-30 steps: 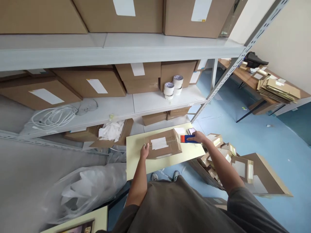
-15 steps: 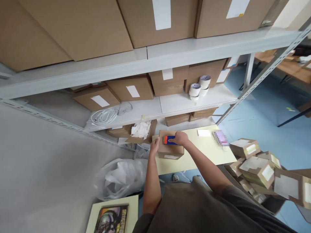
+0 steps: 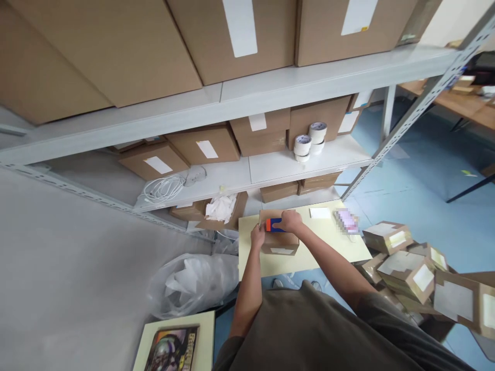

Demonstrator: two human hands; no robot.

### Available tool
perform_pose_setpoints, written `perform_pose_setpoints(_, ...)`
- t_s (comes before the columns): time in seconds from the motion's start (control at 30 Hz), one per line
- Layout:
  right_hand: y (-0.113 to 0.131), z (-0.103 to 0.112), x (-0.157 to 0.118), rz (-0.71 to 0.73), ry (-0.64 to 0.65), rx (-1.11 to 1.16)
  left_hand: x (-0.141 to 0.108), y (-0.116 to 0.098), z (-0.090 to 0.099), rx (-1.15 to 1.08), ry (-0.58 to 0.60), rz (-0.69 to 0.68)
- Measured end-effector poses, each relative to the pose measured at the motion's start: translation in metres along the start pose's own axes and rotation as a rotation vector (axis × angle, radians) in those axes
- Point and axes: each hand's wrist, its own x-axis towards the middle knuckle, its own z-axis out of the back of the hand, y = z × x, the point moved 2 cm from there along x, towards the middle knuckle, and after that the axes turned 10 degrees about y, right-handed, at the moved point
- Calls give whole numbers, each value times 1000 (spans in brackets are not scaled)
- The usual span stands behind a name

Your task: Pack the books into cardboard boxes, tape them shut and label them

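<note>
A small brown cardboard box (image 3: 279, 246) with a white label on its near side stands on the pale yellow table (image 3: 249, 265). Above its top, my right hand (image 3: 291, 221) is wrapped round a blue and orange tool (image 3: 275, 225), the orange end pointing left. My left hand (image 3: 258, 236) is at the box's left edge, fingers pressed together close to the orange end; whether they pinch anything is too small to tell. A white card (image 3: 319, 213) and a blurred-out purple item (image 3: 347, 221) lie on the table to the right.
Shelving (image 3: 270, 95) with large cartons stands ahead, with white tape rolls (image 3: 302, 145) and a coiled white cable (image 3: 164, 188) on its middle level. Taped boxes (image 3: 406, 273) are piled at right. A clear plastic bag (image 3: 193, 283) and a lower table (image 3: 209, 330) are at left.
The small box has shifted right on the table. My left hand has moved right too, closer to the orange end of the tool. The camera view has shifted slightly.
</note>
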Motion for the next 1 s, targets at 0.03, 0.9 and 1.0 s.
perform_pose_setpoints(0.03,-18,4,-4,-9,0,-2,-1,-11,-13,6,15,-4)
perform_pose_setpoints(0.9,-190,19,-49,-206,2,-13,-6,-97,-138,89,187,-118)
perform_pose_setpoints(1.0,-204,20,-55,-217,-6,-20,-4,-96,-135,105,189,-122)
